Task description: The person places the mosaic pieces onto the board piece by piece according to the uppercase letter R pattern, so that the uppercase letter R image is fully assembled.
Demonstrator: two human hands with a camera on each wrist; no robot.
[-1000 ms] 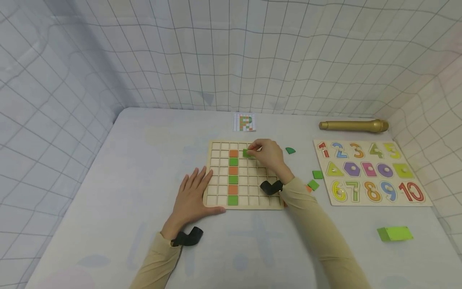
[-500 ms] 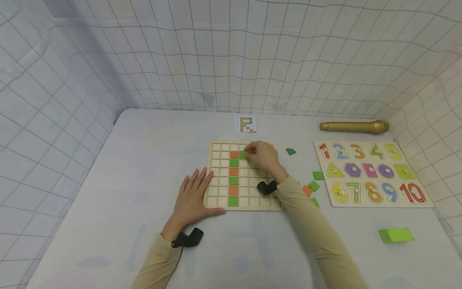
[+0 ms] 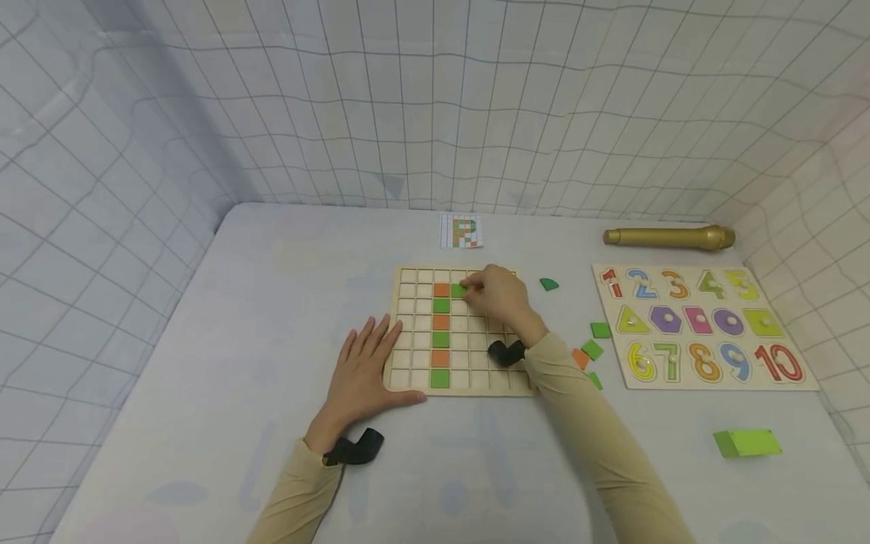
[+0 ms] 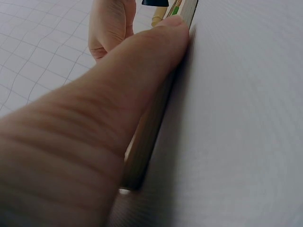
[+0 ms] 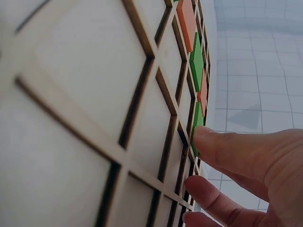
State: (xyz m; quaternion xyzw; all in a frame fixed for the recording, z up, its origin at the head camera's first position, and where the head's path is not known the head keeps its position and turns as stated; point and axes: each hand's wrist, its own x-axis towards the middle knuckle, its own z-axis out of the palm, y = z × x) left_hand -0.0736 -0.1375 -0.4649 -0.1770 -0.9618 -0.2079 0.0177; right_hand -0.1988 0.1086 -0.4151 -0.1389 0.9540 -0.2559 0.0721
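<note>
A wooden grid board (image 3: pixel 416 341) lies in the middle of the table, with a column of alternating orange and green square tiles in it. My left hand (image 3: pixel 359 378) rests spread at the board's lower left corner; in the left wrist view its thumb (image 4: pixel 156 45) lies along the front edge. My right hand (image 3: pixel 501 295) pinches a green square tile (image 3: pixel 457 291) at a cell in the second row, just right of the top orange tile (image 3: pixel 442 290). The right wrist view has the thumb tip on that green tile (image 5: pixel 196 118), which sits level with its neighbours.
Beyond the board lies a small pattern card (image 3: pixel 461 230). To the right are a dark green quarter-round piece (image 3: pixel 548 284), loose green tiles (image 3: pixel 600 330) and an orange tile (image 3: pixel 581 358). Farther right stand a number puzzle (image 3: pixel 703 332), a gold microphone (image 3: pixel 669 237) and a green block (image 3: pixel 748 443).
My right hand has moved slightly left with the green tile, bringing it beside the top orange tile. Over the last half second it has barely moved. My left hand stays put.
</note>
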